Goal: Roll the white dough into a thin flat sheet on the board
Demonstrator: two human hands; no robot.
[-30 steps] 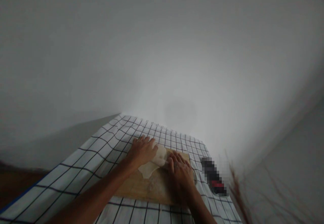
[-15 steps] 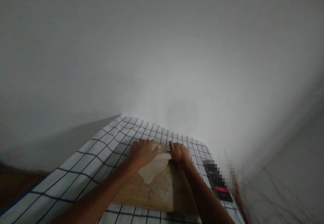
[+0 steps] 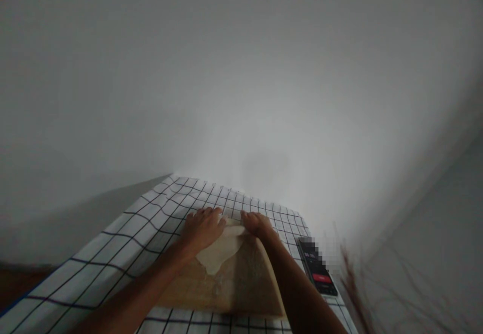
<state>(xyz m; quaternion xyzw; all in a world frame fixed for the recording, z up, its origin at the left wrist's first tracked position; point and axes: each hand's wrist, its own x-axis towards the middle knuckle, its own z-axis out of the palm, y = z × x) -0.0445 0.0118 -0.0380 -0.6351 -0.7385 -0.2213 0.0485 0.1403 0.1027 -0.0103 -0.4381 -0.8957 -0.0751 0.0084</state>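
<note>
A thin, pale sheet of dough (image 3: 216,254) lies on a wooden board (image 3: 222,294), its pointed lobe toward me. Across its far part runs a pale raised band, which looks like a fold. My left hand (image 3: 205,227) is closed at the far left side of the dough, thumb against it and fingers curled over. At the far right end of the band, my right hand (image 3: 255,223) is bent round the dough's edge. The undersides of both hands are hidden, so the exact hold on the dough is only partly visible.
A white cloth with black grid lines (image 3: 124,238) covers the table under the board. A phone (image 3: 317,268) with a red bar on its screen lies to the right. Thin reddish-brown stalks (image 3: 352,278) rise beyond the right edge. A pale wall (image 3: 241,72) stands behind.
The whole view has shifted slightly, so table and phone appear further left. My right hand has come a little nearer to the left one, baring more of the board's right edge.
</note>
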